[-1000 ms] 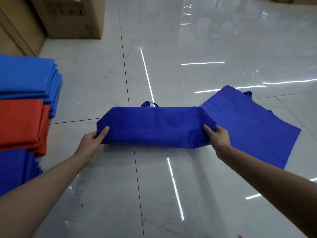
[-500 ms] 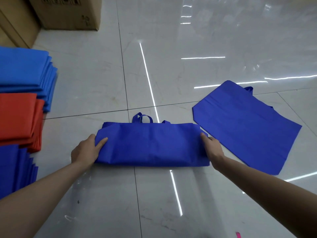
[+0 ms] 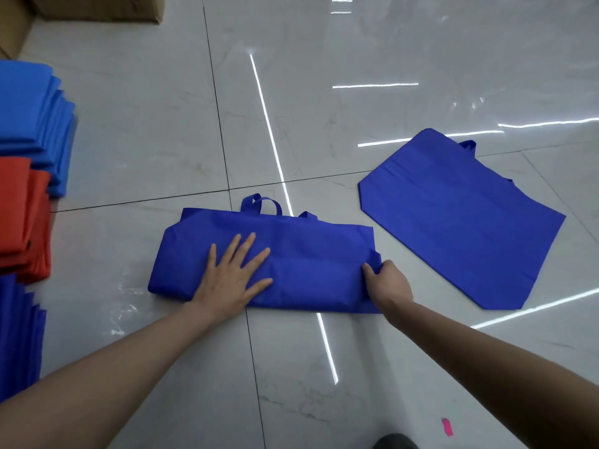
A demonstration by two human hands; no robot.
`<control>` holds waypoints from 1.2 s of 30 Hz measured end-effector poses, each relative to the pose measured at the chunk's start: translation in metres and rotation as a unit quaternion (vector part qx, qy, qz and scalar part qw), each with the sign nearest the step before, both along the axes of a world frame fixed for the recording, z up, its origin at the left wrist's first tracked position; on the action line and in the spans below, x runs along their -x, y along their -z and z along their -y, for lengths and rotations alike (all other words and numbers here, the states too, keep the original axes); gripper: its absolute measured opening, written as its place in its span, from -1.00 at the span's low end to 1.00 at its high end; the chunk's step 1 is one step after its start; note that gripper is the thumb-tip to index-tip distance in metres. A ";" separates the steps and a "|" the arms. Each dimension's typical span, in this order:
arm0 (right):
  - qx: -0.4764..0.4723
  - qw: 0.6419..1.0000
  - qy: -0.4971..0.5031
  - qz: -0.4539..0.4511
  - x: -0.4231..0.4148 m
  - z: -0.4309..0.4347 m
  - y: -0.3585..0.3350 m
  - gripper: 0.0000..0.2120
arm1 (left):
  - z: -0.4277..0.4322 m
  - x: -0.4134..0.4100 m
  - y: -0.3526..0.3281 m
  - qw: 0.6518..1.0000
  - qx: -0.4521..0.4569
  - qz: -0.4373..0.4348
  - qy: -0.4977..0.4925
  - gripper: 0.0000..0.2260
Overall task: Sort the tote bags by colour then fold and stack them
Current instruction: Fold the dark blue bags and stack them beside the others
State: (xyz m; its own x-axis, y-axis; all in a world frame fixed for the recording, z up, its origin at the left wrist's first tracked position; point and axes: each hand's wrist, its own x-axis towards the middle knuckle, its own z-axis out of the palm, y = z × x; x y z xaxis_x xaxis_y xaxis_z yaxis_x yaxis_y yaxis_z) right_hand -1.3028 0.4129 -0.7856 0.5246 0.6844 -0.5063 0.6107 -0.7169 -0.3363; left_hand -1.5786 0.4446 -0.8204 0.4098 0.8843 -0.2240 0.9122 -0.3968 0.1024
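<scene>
Over at the left edge of the floor (image 3: 146,124) my sorted piles are all chopped by the frame. There's a light blue stack (image 3: 29,124) farthest, a red stack (image 3: 22,218) in the middle and a dark blue stack (image 3: 17,328) nearest, and only their right ends show. The cardboard box (image 3: 97,8) at the far left is cut off at the top too. At the near edge there's a dark rounded thing (image 3: 393,442) I honestly can't make out, with a little pink scrap (image 3: 447,426) on the tile just right of it. The fingers of my right hand (image 3: 390,283) are tucked out of sight behind the cloth, so only the thumb and knuckles show.

My left hand (image 3: 231,280) lies flat, palm down, fingers straight and spread, pressing on the left half of the folded bag (image 3: 308,264). My right hand pinches that bag's right end, thumb on top and the rest curled round the edge. Both forearms reach in from the near side.

The folded bag is royal blue and sits on the floor right in front of me, long axis running left to right. Its handle loop (image 3: 261,204) pokes out along the far edge, pointing away from me. A second blue bag (image 3: 460,222) lies open and flat to the right, just apart from the folded one. It sits on a slant with a handle peeking out at its far side.
</scene>
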 end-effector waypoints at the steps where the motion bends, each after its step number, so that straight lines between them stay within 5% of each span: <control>1: -0.013 0.999 -0.005 0.049 0.002 0.002 0.001 -0.67 | 0.001 -0.006 0.005 0.999 0.039 -0.008 -0.021 -0.05; 4: -0.084 0.993 0.066 0.049 0.006 0.000 0.005 -0.51 | 0.004 -0.012 0.019 0.998 0.046 -0.015 -0.043 -0.13; 7: -0.105 0.973 0.152 -0.139 0.003 -0.010 0.004 -0.56 | 0.002 -0.004 0.028 0.999 0.040 0.003 -0.036 -0.22; 11: -0.115 0.904 0.206 -0.357 0.002 -0.012 -0.009 -0.78 | -0.008 0.005 0.023 0.999 -0.041 0.006 -0.023 -0.36; 16: -0.254 0.846 0.241 -0.403 0.024 -0.011 -0.013 -0.87 | -0.014 -0.005 0.008 0.988 -0.075 0.091 -0.100 -0.38; 20: -0.177 0.794 0.234 -0.532 0.065 -0.001 -0.016 -0.77 | -0.016 -0.029 -0.012 0.971 -0.018 0.153 -0.180 -0.38; 25: -0.006 0.806 0.056 -0.589 0.091 0.021 -0.008 -0.56 | -0.017 -0.035 -0.014 0.957 0.044 0.145 -0.248 -0.47; 29: 0.008 0.813 0.066 -0.579 0.083 0.018 -0.007 -0.66 | 0.001 -0.013 0.007 0.979 0.077 0.039 -0.187 -0.43; 33: -0.073 0.925 0.043 -0.371 0.070 0.007 -0.010 -0.76 | 0.012 0.002 0.018 0.986 0.062 0.015 -0.152 -0.42; 36: -0.090 0.953 -0.049 -0.284 0.070 -0.005 -0.010 -0.73 | 0.012 0.002 0.016 0.986 0.059 0.027 -0.155 -0.43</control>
State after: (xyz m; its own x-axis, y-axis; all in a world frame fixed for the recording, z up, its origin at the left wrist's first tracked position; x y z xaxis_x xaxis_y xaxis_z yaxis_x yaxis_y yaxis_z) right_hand -1.3726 0.4178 -0.7756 0.1296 0.8186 -0.5596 0.3558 -0.5651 -0.7443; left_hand -1.5810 0.4329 -0.8368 0.1378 0.9382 -0.3175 0.9797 -0.0820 0.1828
